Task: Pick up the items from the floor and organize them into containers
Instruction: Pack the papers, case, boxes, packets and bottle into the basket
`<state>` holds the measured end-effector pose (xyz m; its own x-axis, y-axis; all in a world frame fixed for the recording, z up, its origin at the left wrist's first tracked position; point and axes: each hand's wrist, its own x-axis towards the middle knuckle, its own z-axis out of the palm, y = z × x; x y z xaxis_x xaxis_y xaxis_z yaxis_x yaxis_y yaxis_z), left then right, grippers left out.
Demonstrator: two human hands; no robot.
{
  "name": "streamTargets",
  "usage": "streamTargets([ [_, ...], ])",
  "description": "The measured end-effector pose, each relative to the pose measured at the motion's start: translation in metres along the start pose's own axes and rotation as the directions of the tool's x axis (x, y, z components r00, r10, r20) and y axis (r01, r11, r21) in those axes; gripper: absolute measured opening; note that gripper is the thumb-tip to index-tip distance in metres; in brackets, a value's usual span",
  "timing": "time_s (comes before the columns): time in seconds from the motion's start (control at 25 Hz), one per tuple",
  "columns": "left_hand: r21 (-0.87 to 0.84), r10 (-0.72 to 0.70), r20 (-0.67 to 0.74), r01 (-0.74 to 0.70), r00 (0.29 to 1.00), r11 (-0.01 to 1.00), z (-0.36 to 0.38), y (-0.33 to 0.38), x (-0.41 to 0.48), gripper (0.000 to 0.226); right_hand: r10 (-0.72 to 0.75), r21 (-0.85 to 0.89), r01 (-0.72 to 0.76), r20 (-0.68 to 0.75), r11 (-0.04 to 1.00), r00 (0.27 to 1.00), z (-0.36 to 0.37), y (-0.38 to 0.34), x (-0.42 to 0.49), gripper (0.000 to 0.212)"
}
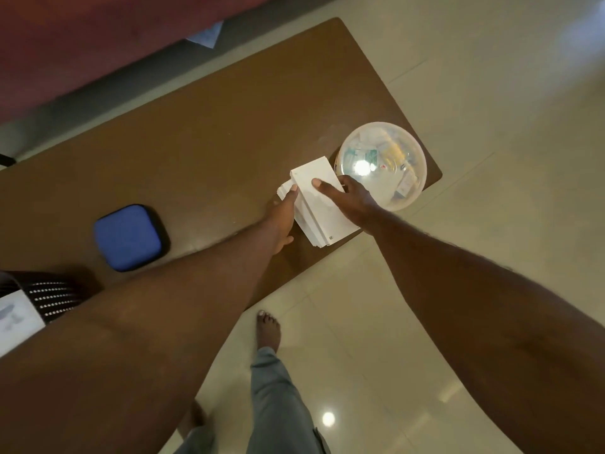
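Note:
A white rectangular box lies on the brown table near its front right corner, on top of another white box. My left hand presses along the box's left side with straight fingers. My right hand lies on the box's right side, thumb on the lid and fingers curled round the far edge. A round clear plastic container with a lid stands just right of the box, with small packets inside.
A blue zip case lies on the table's front left. A black slatted basket with a white paper stands at the left edge. A maroon sofa runs behind the table. My feet stand on the pale tiled floor.

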<state>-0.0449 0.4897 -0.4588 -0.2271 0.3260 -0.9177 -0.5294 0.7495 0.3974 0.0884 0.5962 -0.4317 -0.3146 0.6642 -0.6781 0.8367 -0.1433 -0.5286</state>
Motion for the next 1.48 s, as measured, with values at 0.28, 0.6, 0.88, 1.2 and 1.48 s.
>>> streamTargets([
  [0.28, 0.07, -0.007, -0.07, 0.012, 0.998, 0.997, -0.016, -0.009, 0.008, 0.074, -0.171, -0.249, 0.131, -0.146, 0.96, 0.975, 0.018, -0.004, 0.004, 0.107],
  [0.6, 0.199, 0.226, -0.132, -0.197, 0.965, 0.96, -0.113, 0.011, -0.014, 0.064, -0.237, -0.262, 0.145, -0.367, 0.954, 0.9, 0.033, -0.058, -0.035, 0.106],
  [0.88, 0.273, 0.486, -0.344, -0.41, 0.803, 0.87, -0.286, 0.038, -0.105, 0.039, -0.51, -0.188, 0.475, -0.281, 0.86, 0.813, 0.128, -0.199, -0.103, 0.1],
  [1.2, 0.225, 0.413, -0.697, -0.368, 0.586, 0.902, -0.519, -0.06, -0.189, 0.035, -0.709, -0.229, 0.727, 0.169, 0.647, 0.684, 0.337, -0.328, -0.184, 0.086],
  [1.48, 0.075, 0.182, -0.772, -0.197, 0.609, 0.978, -0.615, -0.188, -0.184, 0.03, -0.593, -0.416, 0.826, 0.575, 0.381, 0.564, 0.475, -0.316, -0.215, 0.101],
])
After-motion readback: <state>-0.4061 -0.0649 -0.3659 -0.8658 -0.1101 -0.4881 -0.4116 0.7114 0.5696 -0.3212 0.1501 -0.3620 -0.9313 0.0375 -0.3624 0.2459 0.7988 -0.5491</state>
